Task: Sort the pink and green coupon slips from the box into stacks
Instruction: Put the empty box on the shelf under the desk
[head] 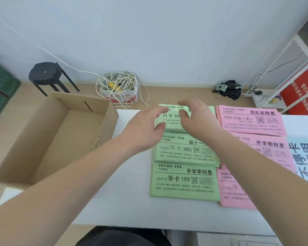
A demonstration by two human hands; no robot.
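So, the far green coupon stack (174,121) lies at 12 o'clock, long axis running 9-to-3, right under both hands. The left hand (146,125) curls thumb and fingers round its 9 o'clock end. The right hand (194,116) arches over the middle, and I can't tell if it's gripping.

My right hand (197,118) hides half the far green stack (172,127). My forearm (242,157) crosses the middle pink stack (276,150). The blue sheet (304,157) runs off-frame.

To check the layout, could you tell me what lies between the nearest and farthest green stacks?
Another green stack, marked 365, in the head view.
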